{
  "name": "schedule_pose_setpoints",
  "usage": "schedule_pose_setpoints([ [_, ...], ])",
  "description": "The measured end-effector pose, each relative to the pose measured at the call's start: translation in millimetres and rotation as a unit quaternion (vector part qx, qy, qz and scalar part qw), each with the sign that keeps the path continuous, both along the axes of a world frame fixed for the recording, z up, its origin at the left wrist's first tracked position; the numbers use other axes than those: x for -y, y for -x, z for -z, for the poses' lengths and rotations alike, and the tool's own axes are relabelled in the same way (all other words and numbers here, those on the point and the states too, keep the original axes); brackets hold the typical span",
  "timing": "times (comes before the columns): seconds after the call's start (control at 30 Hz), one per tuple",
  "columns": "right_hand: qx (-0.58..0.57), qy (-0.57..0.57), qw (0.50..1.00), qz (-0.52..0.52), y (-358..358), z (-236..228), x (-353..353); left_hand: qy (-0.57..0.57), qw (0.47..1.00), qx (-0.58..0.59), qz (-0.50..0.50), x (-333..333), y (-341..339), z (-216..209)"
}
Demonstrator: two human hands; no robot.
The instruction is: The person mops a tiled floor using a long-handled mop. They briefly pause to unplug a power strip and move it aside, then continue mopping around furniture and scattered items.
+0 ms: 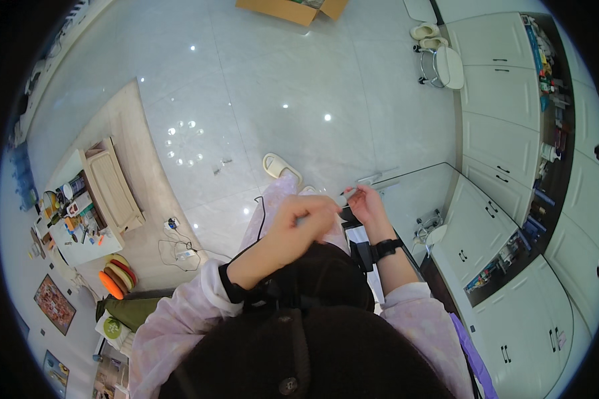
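My left hand (304, 221) is raised in front of my dark top, its fingers curled inward and partly blurred. Whatever those fingers hold is hidden from this angle. Close by on the right, my right hand (367, 203) has thumb and fingers pinched together. A small thin piece with a dark tip (343, 193) shows at its fingertips, too small to name. The two hands are a short gap apart. A black strap (386, 249) circles my right wrist, and a black band (234, 284) wraps the left one. Below the hands are my legs in pale patterned trousers.
A dark-edged reflective panel (406, 194) lies right of my hands. White cabinets (499, 96) line the right side, near a wheeled stool (452, 67). An open cardboard box (273, 8) stands far ahead. Left are a cluttered white table (75, 249), a burger-shaped cushion (120, 274) and floor cables (173, 256).
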State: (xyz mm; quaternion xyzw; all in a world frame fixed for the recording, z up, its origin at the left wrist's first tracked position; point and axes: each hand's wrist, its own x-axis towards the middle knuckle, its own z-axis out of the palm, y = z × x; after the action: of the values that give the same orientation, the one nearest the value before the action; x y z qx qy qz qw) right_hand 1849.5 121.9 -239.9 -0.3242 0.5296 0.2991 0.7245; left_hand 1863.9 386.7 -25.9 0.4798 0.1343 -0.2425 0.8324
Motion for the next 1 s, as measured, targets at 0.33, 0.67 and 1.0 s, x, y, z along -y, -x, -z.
schedule_pose_setpoints([
  [0.33,0.087,-0.175,0.973,-0.125,-48,-46,-236,-0.173,0.905,0.1,-0.374,-159,37,-62],
  [0.67,0.106,-0.203,0.928,-0.293,-71,-83,-412,-0.184,0.801,0.155,-0.549,-219,91,-111],
  [1.0,0.029,-0.276,0.885,-0.375,-85,-136,-351,-0.274,0.731,0.251,-0.573,-150,96,-164],
])
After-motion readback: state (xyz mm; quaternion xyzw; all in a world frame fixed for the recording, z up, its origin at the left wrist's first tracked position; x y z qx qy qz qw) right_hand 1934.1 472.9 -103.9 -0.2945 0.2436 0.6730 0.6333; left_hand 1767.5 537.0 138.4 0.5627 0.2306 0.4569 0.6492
